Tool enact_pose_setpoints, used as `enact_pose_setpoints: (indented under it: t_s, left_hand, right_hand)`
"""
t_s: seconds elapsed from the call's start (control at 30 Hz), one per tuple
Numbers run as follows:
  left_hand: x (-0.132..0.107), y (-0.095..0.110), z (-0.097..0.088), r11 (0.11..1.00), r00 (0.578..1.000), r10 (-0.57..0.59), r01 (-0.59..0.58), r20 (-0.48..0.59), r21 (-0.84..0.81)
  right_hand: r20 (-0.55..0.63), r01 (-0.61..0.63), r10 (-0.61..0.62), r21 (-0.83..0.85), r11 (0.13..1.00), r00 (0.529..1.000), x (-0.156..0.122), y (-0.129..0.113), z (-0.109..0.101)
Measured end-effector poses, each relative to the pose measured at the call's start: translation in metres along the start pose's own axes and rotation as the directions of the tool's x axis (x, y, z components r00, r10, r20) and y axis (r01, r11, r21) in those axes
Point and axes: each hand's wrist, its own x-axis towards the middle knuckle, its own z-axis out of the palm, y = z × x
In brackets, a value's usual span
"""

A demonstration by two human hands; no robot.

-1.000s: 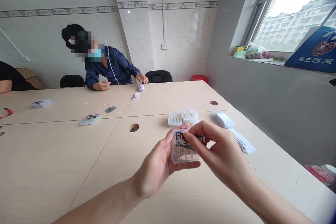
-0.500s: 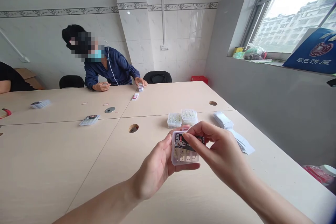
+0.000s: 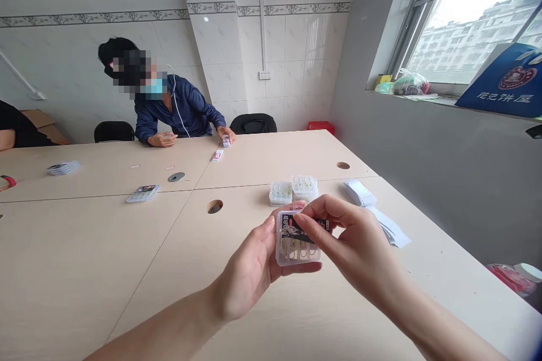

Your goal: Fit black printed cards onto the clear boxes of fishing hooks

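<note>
My left hand [image 3: 249, 268] is closed around a small clear plastic box [image 3: 283, 256], with fingers behind it and the thumb along its left edge. Metal fish hooks [image 3: 301, 249] show in the compartments of its lower half. A black printed label card [image 3: 290, 227] covers the upper half. My right hand [image 3: 358, 234] has thumb and index finger pinched at the card's upper part, hiding its right half. Whether the card lies loose or stuck cannot be told. Just beyond stand two stacks of similar boxes [image 3: 305, 185] with hooks inside.
White card stacks [image 3: 359, 192] lie right of the boxes. Another labelled box [image 3: 144, 193] rests to the left, near a round hole [image 3: 214, 206] in the table [image 3: 169, 287]. Across the table a co-worker [image 3: 178, 107] touches a small stack of cards [image 3: 226, 142]. Another person's sleeve shows far left.
Both hands keep nearly the same hold on the box and card. The whole view has shifted very slightly; the co-worker's pose looks the same.
</note>
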Motion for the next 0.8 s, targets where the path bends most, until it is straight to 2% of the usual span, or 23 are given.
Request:
enact_pose_setpoints:
  t_s: [0.8]
  left_hand:
    - [0.0003,0.0007,0.0032,1.000,1.000,0.014,-0.014,0.007,-0.024]
  right_hand:
    - [0.002,-0.040,0.040,-0.041,0.998,0.999,-0.0035,-0.0012,-0.0011]
